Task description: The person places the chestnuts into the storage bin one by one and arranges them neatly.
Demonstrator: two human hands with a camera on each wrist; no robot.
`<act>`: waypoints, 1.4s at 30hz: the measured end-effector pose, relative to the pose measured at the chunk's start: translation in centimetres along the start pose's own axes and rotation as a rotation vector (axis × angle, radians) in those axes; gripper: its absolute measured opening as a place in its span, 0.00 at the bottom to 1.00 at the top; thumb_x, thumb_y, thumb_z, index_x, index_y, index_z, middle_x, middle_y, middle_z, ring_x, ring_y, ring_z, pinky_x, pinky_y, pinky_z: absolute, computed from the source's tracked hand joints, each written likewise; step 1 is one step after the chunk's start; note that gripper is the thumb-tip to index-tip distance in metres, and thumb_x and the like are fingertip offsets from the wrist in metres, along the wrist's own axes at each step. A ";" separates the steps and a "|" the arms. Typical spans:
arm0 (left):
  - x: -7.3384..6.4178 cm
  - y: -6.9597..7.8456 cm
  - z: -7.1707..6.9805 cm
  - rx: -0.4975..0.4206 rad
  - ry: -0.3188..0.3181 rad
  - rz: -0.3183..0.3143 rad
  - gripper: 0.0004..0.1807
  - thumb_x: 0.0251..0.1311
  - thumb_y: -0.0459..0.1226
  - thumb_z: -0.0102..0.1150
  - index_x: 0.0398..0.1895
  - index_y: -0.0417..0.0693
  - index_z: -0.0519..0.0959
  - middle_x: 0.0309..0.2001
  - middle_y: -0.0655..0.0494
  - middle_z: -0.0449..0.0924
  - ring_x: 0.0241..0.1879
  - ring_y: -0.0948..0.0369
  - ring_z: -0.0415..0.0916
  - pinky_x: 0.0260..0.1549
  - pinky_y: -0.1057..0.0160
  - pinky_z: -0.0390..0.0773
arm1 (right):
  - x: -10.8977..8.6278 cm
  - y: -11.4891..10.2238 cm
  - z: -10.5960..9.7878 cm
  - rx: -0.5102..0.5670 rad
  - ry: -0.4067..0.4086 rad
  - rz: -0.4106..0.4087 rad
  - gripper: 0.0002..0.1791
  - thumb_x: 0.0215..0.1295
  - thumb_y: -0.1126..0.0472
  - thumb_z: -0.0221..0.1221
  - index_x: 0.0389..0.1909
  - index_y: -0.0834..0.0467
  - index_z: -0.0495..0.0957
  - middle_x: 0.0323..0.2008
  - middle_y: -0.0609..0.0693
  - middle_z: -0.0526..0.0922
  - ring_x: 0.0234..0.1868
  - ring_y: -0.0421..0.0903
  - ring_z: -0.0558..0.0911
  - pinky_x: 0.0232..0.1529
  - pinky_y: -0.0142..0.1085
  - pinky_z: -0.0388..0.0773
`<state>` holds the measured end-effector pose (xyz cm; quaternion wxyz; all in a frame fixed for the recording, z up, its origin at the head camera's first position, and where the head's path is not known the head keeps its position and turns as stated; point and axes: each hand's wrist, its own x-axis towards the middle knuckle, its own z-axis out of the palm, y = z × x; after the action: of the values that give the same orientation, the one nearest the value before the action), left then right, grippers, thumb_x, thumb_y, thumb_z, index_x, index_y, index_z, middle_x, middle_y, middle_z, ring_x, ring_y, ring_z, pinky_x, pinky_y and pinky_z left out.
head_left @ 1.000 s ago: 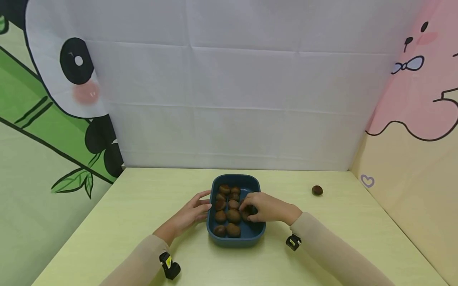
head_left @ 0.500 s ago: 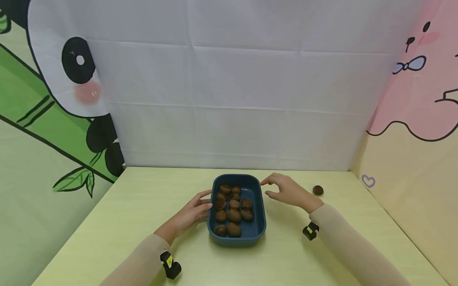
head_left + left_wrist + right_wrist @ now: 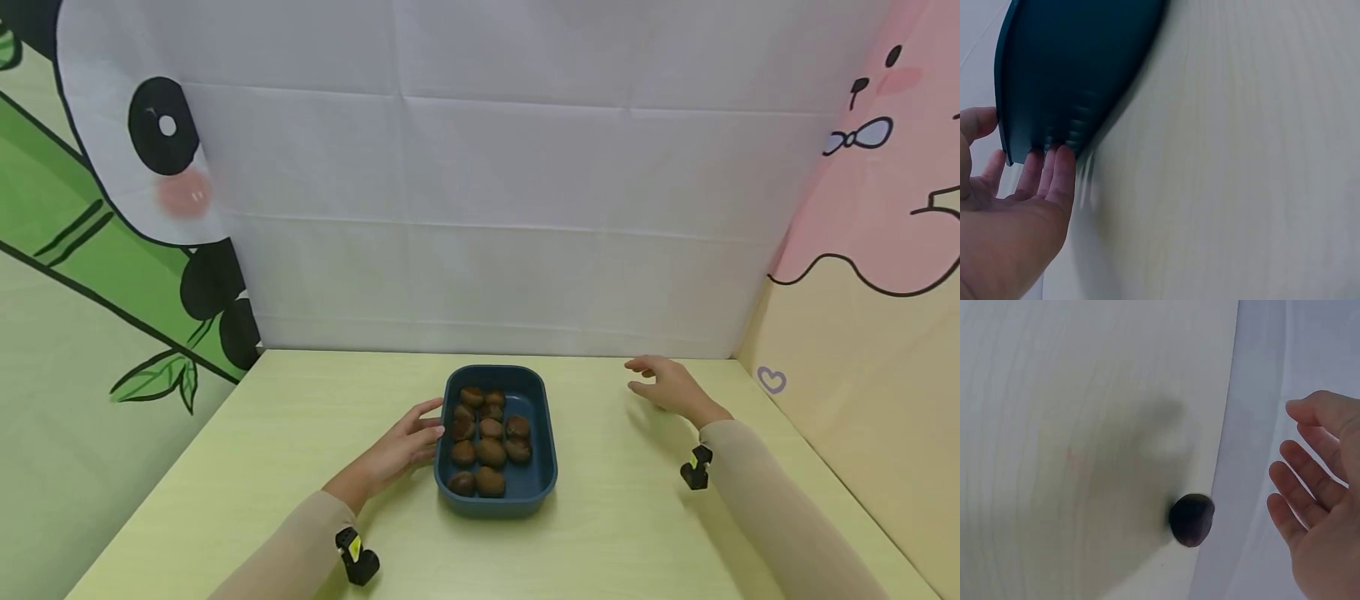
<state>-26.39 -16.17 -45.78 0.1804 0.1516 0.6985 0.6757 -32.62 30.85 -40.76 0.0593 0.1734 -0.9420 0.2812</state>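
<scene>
A dark blue rectangular box (image 3: 534,492) stands on the table in the head view, with several brown chestnuts (image 3: 491,452) lying in its left and middle parts. My left hand (image 3: 393,450) touches the box's left side. In the left wrist view its fairly straight fingers (image 3: 1060,178) rest against the outer wall, the thumb beside the rim. Over at the right, my right hand (image 3: 671,390) hovers above the table with nothing in its grasp, fingers parted and slightly bent. A single chestnut (image 3: 1192,520) lies near that hand in the right wrist view; in the head view the hand hides it.
The pale wooden table (image 3: 600,542) meets a white cloth backdrop (image 3: 480,275) along its far edge. Printed side panels rise at left and right, with a panda drawing (image 3: 161,125) and a pink animal drawing (image 3: 885,200). Each sleeve carries a small black wrist camera (image 3: 696,467).
My right hand has let go of a chestnut inside the box, lifted out, and travelled right to the lone chestnut. The left hand stays at the box's side.
</scene>
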 end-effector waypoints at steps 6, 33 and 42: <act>-0.1 0.0 -0.1 0.008 0.003 -0.001 0.36 0.75 0.43 0.53 0.80 0.54 0.49 0.74 0.34 0.53 0.67 0.42 0.65 0.64 0.48 0.69 | -1.0 2.3 -0.8 0.033 0.002 0.140 0.27 0.73 0.57 0.58 0.65 0.69 0.71 0.62 0.71 0.73 0.60 0.68 0.72 0.58 0.62 0.71; -0.2 0.1 0.0 -0.011 -0.007 0.003 0.36 0.76 0.42 0.52 0.80 0.52 0.49 0.74 0.34 0.52 0.67 0.42 0.65 0.64 0.48 0.70 | -2.3 5.2 0.3 0.045 -0.042 0.320 0.31 0.70 0.53 0.62 0.61 0.75 0.71 0.54 0.71 0.78 0.57 0.70 0.74 0.58 0.62 0.70; -0.2 0.2 0.0 -0.003 -0.011 0.003 0.36 0.76 0.42 0.52 0.80 0.52 0.48 0.74 0.34 0.52 0.68 0.42 0.64 0.64 0.48 0.69 | -1.5 3.7 0.4 0.073 -0.044 0.262 0.32 0.71 0.51 0.61 0.63 0.73 0.71 0.55 0.67 0.79 0.59 0.68 0.73 0.59 0.61 0.70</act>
<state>-26.19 -16.26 -45.59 0.1833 0.1560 0.6961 0.6764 -32.60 33.99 -43.28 -0.0051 0.0573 -0.9467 0.3168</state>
